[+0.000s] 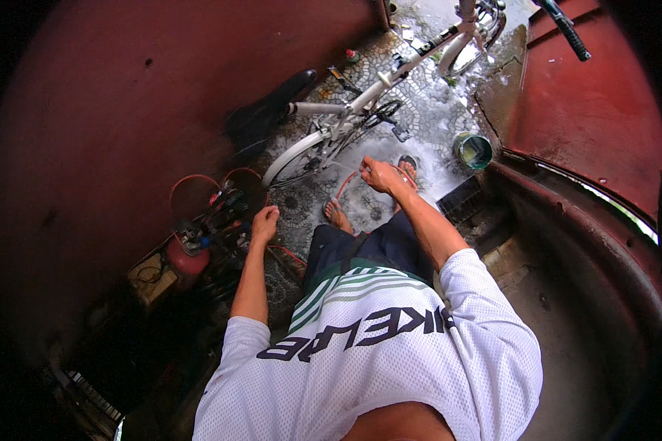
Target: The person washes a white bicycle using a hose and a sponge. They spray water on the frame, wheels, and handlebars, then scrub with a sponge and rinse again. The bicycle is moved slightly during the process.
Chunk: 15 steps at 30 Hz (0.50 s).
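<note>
My right hand (379, 175) is closed in front of me, beside the bicycle's rear wheel (290, 156). A thin orange hose (343, 185) curves up to it and seems to be in its grip, though the fingers hide the end. My left hand (266, 223) has its fingers curled in, near several buckets; what it holds, if anything, I cannot make out. The white bicycle (379, 90) stands ahead, its black saddle (268, 106) toward the left wall and its front wheel far off. White foam (434, 103) lies on the wet patterned floor around it.
A green bucket (473, 151) with pale liquid stands to the right, near a dark floor grate (460, 200). Red-rimmed buckets (193, 192) and a red rounded tank (187, 256) crowd the left. Dark red walls (125, 95) and a red metal door (596, 110) flank the space.
</note>
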{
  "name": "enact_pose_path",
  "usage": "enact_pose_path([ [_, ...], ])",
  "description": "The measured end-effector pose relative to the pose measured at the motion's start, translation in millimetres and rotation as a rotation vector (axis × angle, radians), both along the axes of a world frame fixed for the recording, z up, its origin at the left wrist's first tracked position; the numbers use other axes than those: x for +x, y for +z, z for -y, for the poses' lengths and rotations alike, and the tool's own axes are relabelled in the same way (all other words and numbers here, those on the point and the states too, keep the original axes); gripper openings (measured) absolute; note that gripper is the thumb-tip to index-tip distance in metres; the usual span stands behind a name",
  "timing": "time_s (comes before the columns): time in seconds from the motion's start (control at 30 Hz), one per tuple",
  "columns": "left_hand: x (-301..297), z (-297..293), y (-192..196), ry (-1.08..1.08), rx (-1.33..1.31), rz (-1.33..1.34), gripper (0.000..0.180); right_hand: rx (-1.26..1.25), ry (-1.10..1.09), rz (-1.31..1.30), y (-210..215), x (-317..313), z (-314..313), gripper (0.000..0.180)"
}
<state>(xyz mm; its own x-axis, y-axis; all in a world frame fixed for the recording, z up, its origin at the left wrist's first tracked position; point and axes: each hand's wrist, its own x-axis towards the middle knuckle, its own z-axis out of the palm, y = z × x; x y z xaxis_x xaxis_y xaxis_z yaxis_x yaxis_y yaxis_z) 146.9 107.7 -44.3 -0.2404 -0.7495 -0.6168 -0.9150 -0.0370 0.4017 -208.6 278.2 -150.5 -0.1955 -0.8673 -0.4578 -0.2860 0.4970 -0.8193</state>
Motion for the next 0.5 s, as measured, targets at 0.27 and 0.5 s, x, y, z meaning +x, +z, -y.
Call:
enact_pose_path([
  [0.27, 146.6, 6.1, -6.2, -0.075, 0.015, 0.029, 0.034, -0.060, -0.093, -0.104, 1.7, 75.4, 22.2, 0.024],
  [0.5, 280.1, 55.6, -36.7, 0.142, 0.177, -0.083, 0.034, -0.196, -0.233, -0.174, 16.9, 177.2, 67.7, 0.023],
])
